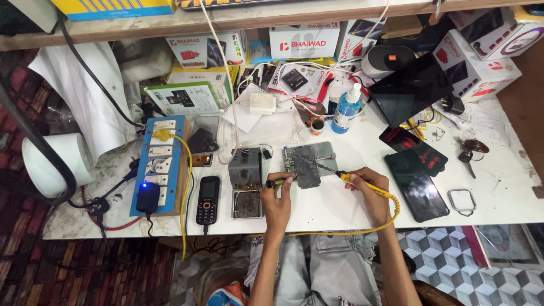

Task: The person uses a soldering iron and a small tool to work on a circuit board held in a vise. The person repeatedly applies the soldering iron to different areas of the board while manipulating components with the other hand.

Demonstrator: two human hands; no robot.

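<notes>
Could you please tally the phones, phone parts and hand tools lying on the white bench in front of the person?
Keypad phone: 1
Black glass phone screens: 2
Opened phone in the holder: 1
Yellow soldering iron, right hand: 1
Tool in left hand: 1
Total: 6

Both forearms reaching forward, left hand [277, 195] curled in a pinch, right hand [365, 187] clenched, wrist bent inward

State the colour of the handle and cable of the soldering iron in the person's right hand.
Yellow: the soldering iron in the right hand shows best in the head view.
</notes>
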